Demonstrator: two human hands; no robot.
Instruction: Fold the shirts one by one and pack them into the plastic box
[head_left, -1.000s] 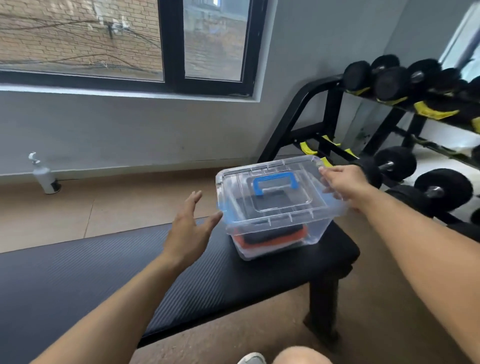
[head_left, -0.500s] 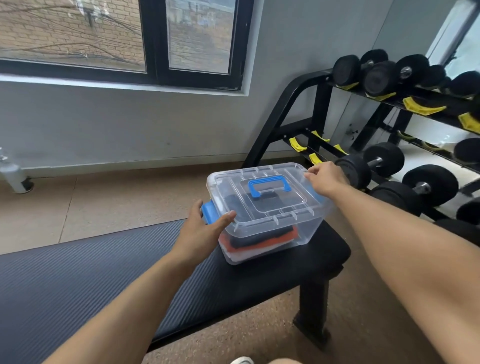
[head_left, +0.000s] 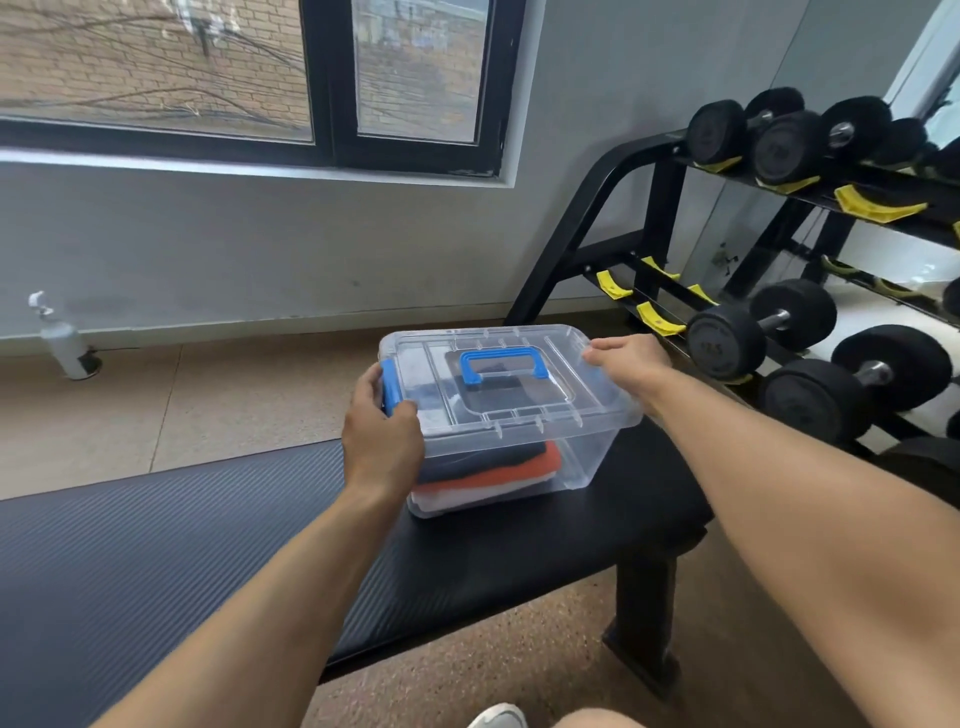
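The clear plastic box (head_left: 511, 415) sits at the right end of the black padded tabletop (head_left: 156, 530), its lid (head_left: 483, 374) on and the blue carry handle (head_left: 503, 364) lying flat. Inside, folded shirts (head_left: 488, 467) lie stacked: dark on top, orange beneath, white at the bottom. The left hand (head_left: 382, 436) wraps its fingers round the blue latch (head_left: 390, 387) at the box's 9 o'clock end, probably to snap it down. The right hand (head_left: 631, 366) grips the lid's edge at 3 o'clock, likely steadying the box against that push. With the shirts inside and the lid seated, packing looks all but done. A dumbbell rack (head_left: 779, 218) stands at 2 o'clock.
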